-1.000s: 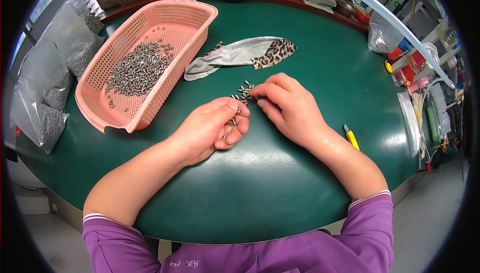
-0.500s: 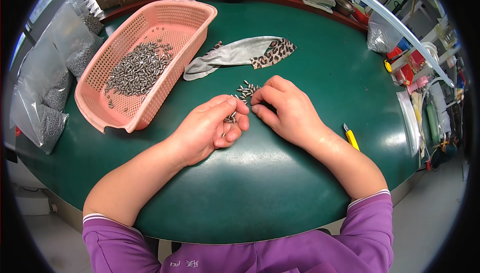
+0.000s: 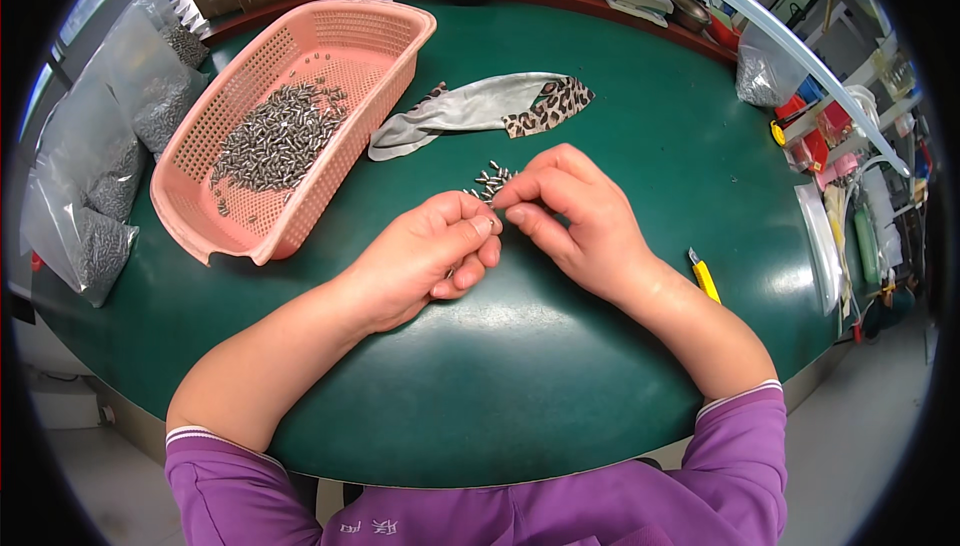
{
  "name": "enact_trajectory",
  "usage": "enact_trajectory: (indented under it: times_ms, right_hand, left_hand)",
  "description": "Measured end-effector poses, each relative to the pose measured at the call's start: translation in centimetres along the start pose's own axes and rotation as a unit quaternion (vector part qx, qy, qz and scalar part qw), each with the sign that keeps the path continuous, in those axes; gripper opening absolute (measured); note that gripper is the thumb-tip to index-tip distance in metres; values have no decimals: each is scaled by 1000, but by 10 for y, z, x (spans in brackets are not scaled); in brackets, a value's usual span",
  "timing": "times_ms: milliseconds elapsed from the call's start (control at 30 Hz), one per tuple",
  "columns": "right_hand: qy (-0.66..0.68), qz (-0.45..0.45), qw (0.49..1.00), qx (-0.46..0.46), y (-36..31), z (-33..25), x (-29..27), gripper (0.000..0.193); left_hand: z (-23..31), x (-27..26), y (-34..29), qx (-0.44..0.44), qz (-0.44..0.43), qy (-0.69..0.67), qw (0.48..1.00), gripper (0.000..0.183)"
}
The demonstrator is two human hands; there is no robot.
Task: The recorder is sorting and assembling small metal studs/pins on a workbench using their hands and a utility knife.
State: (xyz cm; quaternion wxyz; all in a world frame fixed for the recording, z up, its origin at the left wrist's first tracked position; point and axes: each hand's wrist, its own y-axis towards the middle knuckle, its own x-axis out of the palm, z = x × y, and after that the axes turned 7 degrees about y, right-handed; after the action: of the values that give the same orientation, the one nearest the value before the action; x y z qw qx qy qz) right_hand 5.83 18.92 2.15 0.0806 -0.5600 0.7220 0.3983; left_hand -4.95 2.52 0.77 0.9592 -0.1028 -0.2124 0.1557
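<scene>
My left hand point(image 3: 420, 256) is curled palm-up around small silver metal pins, mostly hidden by its fingers; its thumb presses down on the index finger. Close against those fingertips, my right hand point(image 3: 590, 221) is bent into a pinch. Whatever lies between its thumb and index finger is too small to make out. Just beyond both hands lies a small pile of the same metal pins point(image 3: 490, 181) on the green table point(image 3: 480, 386). At the left stands a pink perforated plastic basket point(image 3: 345, 161) with a heap of metal pins point(image 3: 275, 141) inside.
A grey cloth point(image 3: 455, 124) with leopard-print ends lies beyond the hands. Near my right forearm is a yellow utility knife point(image 3: 706, 281), blade showing. Clear bags of metal parts point(image 3: 100, 246) line the left edge. A white bar point(image 3: 780, 36) crosses the upper right.
My left thumb has moved down onto the index finger, covering pins that showed before. My right hand has risen slightly, and its fingertips have drawn in to the left fingertips.
</scene>
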Motion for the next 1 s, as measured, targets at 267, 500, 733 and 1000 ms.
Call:
enact_trajectory:
  times_ms: [267, 500, 733, 1000]
  right_hand:
    - [-159, 5, 987, 21, -1, 12, -6, 12]
    - [-181, -32, 982, 39, -4, 14, -6, 12]
    - [-157, -46, 984, 69, -5, 15, -5, 10]
    - [-100, -63, 984, 135, -3, 11, -11, 9]
  left_hand:
    - [3, -1, -1, -19, 18, -54, 998, 19]
    - [3, -2, -2, -7, 17, -56, 998, 26]
    - [2, -2, -1, -14, 17, -59, 998, 24]
    - [2, -1, -1, -13, 11, -40, 999, 17]
